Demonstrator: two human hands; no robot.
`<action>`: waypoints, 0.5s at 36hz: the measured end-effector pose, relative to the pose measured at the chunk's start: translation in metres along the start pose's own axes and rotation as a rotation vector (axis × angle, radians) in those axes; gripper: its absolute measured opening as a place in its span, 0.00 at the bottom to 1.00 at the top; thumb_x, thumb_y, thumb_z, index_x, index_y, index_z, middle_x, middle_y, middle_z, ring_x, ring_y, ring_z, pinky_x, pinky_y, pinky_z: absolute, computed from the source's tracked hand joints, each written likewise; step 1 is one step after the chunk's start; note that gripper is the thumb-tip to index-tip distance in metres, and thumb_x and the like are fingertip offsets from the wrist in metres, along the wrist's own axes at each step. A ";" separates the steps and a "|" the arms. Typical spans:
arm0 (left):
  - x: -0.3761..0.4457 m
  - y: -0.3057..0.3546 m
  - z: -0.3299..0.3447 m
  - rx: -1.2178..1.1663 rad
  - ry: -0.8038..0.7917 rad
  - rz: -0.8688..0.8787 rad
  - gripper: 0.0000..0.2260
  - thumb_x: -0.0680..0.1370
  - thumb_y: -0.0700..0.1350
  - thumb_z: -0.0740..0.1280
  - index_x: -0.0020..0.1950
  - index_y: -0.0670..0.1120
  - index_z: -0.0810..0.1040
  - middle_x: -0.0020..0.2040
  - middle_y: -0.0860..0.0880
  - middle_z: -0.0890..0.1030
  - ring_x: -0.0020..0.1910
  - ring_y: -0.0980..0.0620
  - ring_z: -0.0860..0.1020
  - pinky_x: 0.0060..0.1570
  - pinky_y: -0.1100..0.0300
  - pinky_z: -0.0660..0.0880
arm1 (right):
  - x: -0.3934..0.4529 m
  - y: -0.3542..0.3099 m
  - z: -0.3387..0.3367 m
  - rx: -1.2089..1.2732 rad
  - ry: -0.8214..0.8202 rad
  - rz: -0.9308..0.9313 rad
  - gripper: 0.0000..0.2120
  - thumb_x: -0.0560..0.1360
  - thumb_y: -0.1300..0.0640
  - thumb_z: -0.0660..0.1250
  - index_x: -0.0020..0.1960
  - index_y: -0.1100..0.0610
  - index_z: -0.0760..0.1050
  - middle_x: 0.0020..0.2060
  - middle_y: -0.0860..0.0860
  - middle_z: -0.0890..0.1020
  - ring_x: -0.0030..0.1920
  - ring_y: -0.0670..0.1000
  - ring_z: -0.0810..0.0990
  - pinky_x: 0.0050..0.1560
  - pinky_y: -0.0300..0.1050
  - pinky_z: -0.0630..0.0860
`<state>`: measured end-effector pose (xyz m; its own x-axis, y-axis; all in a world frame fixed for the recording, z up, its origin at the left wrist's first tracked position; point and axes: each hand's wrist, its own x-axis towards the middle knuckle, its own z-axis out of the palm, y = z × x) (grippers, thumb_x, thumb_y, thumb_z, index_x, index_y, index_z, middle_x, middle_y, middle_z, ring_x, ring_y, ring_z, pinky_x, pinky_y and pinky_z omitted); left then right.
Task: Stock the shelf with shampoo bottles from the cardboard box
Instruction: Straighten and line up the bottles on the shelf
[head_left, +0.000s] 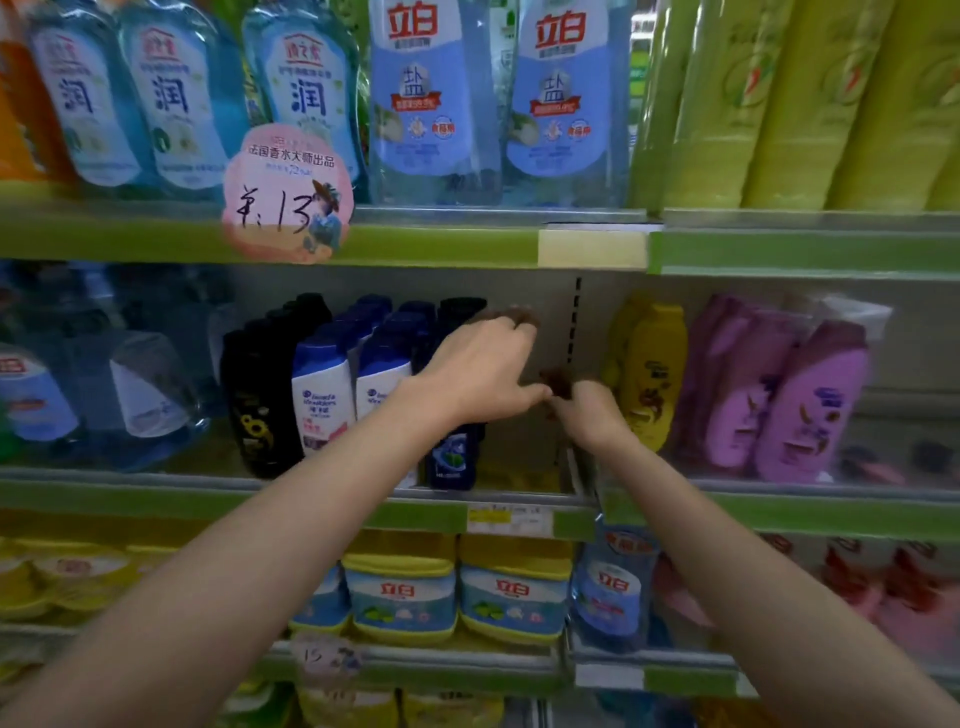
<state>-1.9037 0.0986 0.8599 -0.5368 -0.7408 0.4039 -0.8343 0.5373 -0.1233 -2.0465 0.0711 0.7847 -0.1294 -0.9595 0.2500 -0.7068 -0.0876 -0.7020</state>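
On the middle shelf (311, 493) stand black bottles (260, 395), white-and-blue shampoo bottles (322, 395) and a dark blue shampoo bottle (453, 457) at the right end of the row. My left hand (478, 364) lies over the top of that dark blue bottle with its fingers curled round it, so only the bottle's lower part shows. My right hand (589, 413) hovers in the gap to the right of it, close to the left thumb, fingers curled with nothing visible in them. No cardboard box is in view.
Yellow bottles (649, 374) and purple bottles (800, 400) stand right of the gap, past a shelf divider. Blue refill pouches (436, 104) fill the shelf above, behind a pink price tag (288, 192). Tubs (400, 592) sit on the shelf below.
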 end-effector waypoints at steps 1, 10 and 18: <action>0.001 0.006 0.001 -0.015 0.006 0.018 0.26 0.76 0.59 0.64 0.65 0.42 0.70 0.59 0.44 0.76 0.55 0.46 0.76 0.49 0.54 0.75 | -0.004 0.002 -0.005 -0.019 0.022 0.018 0.14 0.80 0.60 0.60 0.63 0.63 0.73 0.53 0.56 0.79 0.58 0.58 0.78 0.54 0.45 0.73; 0.012 0.046 0.016 -0.024 -0.034 0.123 0.30 0.77 0.57 0.63 0.73 0.42 0.61 0.67 0.42 0.71 0.64 0.44 0.72 0.60 0.50 0.72 | -0.037 0.039 -0.057 -0.158 0.122 0.001 0.10 0.78 0.57 0.64 0.53 0.64 0.76 0.49 0.58 0.82 0.51 0.56 0.79 0.43 0.39 0.68; 0.018 0.066 0.024 -0.032 -0.044 0.134 0.28 0.76 0.56 0.64 0.71 0.42 0.65 0.65 0.43 0.72 0.62 0.45 0.72 0.60 0.51 0.71 | -0.044 0.067 -0.079 -0.338 0.160 0.085 0.17 0.78 0.54 0.63 0.61 0.64 0.68 0.52 0.63 0.81 0.53 0.63 0.79 0.45 0.50 0.72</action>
<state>-1.9710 0.1115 0.8375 -0.6485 -0.6784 0.3452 -0.7508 0.6446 -0.1438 -2.1428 0.1288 0.7791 -0.2858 -0.9033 0.3199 -0.8747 0.1096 -0.4721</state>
